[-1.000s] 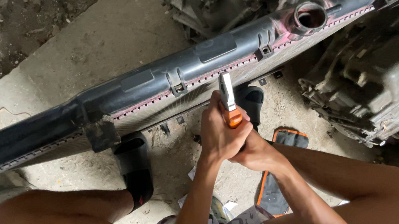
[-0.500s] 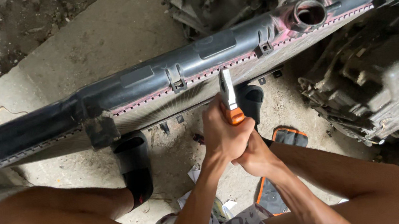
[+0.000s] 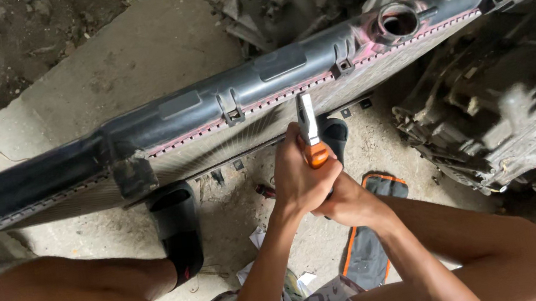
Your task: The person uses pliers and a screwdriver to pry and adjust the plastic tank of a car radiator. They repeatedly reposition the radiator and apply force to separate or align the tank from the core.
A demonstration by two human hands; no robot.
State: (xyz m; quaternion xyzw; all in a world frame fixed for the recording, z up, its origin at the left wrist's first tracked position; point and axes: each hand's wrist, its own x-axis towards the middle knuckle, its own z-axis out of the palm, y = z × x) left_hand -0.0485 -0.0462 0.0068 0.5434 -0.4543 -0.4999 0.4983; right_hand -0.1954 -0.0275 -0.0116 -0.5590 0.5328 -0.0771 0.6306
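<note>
Both hands, left hand (image 3: 302, 180) over right hand (image 3: 348, 205), gripped orange-handled pliers (image 3: 310, 132) at the radiator (image 3: 211, 120) crimp seam; squeezing squarely would help.

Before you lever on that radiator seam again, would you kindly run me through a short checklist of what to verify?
1. Both hands on the tool: ok. The left hand and right hand wrap the orange handle of the pliers.
2. Tool tip on the crimped seam of the radiator: ok, it meets the pinkish edge strip.
3. Jaws actually gripping a tab: cannot tell, too small to see.
4. Radiator steadied: cannot tell; it leans across the concrete floor in front of both black sandals.
5. Elbow room on the right: not ok, a grimy gearbox casing sits close by.
</note>
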